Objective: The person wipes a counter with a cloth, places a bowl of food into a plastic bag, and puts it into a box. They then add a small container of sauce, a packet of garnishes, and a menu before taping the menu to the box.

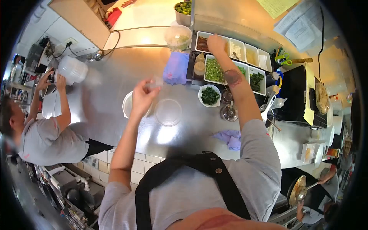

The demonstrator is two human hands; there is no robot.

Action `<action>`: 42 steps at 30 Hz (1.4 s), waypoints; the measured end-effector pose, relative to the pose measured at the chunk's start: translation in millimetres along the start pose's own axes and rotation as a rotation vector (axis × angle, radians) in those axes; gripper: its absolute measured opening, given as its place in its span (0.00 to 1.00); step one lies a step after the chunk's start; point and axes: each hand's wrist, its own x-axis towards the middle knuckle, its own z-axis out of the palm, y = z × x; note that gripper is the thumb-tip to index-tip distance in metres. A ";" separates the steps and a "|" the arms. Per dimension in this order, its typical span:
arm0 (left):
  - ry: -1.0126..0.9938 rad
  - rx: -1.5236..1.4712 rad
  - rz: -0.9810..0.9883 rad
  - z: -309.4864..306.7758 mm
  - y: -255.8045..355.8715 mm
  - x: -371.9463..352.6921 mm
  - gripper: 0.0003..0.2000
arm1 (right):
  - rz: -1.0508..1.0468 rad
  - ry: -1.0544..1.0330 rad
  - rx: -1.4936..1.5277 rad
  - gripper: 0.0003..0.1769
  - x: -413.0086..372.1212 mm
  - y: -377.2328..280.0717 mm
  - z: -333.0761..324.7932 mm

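Observation:
My left hand [144,96] is raised over the steel counter, fingers pinched on a small clear plastic cup [156,82]. Beneath it on the counter stands a white bowl [127,105], partly hidden by my forearm. A round clear lid [168,112] lies flat just to the right. My right hand [217,44] reaches to the back row of white topping containers, beside the one with dark red-brown contents [202,43]. Its fingers look curled, and what they hold is hidden. Chopped scallions [214,70] fill a container below that forearm.
A bowl of dark greens [210,95], glass jars [229,112] and purple cloths [176,68] sit around the topping rack. A clear tub [178,37] stands behind. At left, a co-worker [53,134] handles stacked plastic containers [73,69]; another person holds a pan [297,189] at lower right.

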 end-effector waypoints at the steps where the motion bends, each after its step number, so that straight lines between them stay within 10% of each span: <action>1: -0.034 0.082 0.024 0.6 5.2 18.8 0.23 | -0.055 0.078 -0.049 0.09 0.3 3.1 -7.0; 8: -0.158 0.353 0.300 43.6 -3.5 144.8 0.27 | -0.472 0.193 -0.138 0.07 6.2 11.4 11.0; 18: -0.230 0.616 0.460 94.1 9.0 210.1 0.27 | -0.487 0.229 -0.044 0.07 21.2 27.4 6.7; 42: -0.196 0.815 0.531 155.6 8.8 233.6 0.18 | -0.375 -0.416 0.484 0.08 25.7 48.7 20.4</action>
